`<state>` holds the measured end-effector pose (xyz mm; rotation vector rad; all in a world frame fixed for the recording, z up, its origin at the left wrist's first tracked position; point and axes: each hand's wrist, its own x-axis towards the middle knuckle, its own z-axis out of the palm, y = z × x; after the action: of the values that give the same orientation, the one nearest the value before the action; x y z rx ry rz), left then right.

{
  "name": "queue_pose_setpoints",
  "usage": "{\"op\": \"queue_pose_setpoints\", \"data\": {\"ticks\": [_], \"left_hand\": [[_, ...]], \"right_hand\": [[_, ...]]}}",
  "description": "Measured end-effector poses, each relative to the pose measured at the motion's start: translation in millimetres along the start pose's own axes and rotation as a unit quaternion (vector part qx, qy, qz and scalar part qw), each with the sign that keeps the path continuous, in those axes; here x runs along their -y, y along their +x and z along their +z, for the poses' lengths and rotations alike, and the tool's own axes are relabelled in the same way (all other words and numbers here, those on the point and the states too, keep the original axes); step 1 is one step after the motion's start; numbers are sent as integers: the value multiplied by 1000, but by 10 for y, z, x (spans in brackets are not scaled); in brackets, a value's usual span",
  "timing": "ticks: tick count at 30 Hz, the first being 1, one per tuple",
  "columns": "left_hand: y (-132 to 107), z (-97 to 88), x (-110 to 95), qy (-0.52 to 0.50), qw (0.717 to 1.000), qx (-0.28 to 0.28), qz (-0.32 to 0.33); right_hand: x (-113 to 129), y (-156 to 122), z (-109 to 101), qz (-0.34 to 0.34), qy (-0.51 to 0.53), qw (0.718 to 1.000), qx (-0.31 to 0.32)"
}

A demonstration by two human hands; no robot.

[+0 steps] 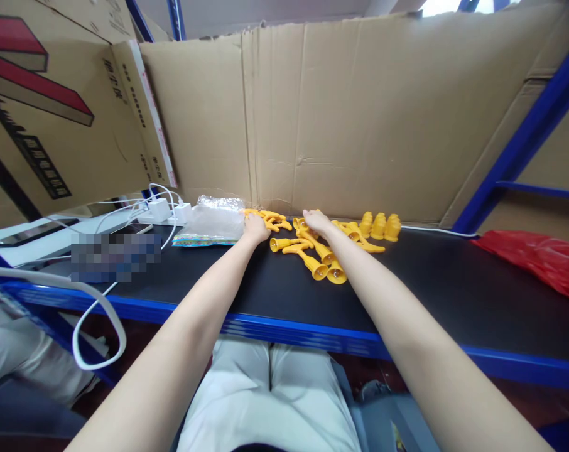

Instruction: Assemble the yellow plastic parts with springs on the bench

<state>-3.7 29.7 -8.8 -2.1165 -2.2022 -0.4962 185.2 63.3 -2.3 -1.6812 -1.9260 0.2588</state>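
My left hand is closed at a small group of yellow branched plastic pieces, beside a stack of clear plastic bags. Its fingertips are mostly hidden. To its right, my right hand reaches over a loose pile of yellow plastic pieces with flared, bell-like ends. Its fingers are bent together on a yellow piece at the back of the pile, partly out of sight. Just right of that forearm, several ribbed yellow cups stand upright in a row.
A black shelf top with a blue metal edge carries everything. White chargers and cables lie at left, near a blurred-out item. A red plastic bag lies at right. Cardboard walls the back.
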Motion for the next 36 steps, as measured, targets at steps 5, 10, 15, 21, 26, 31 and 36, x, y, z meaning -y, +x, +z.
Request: {"op": "queue_pose_setpoints", "data": {"ticks": [5,10,15,21,26,31,36], "left_hand": [[0,-30,-18,-11,1000,17,1],[2,-58,-72,-73,997,-30,-6],[-199,-292,-259,-144,958,-169,183],[-440,-423,-352,-83,969,-72,220],[-480,-389,-252,-78,972,-121,186],[-530,-426,-264,-54,976,-105,185],[-538,-411,-315,-42,975,-88,198]], "right_hand": [[124,-135,-206,99,93,990,-36],[177,-304,-423,77,123,986,-81],[114,-464,-546,-2,15,997,-73],[84,-654,-549,-201,-116,964,-132],[75,-754,-434,-308,-136,936,-105],[80,-823,-384,-300,-152,934,-122],[103,-851,-422,-262,-223,932,-119]]}}
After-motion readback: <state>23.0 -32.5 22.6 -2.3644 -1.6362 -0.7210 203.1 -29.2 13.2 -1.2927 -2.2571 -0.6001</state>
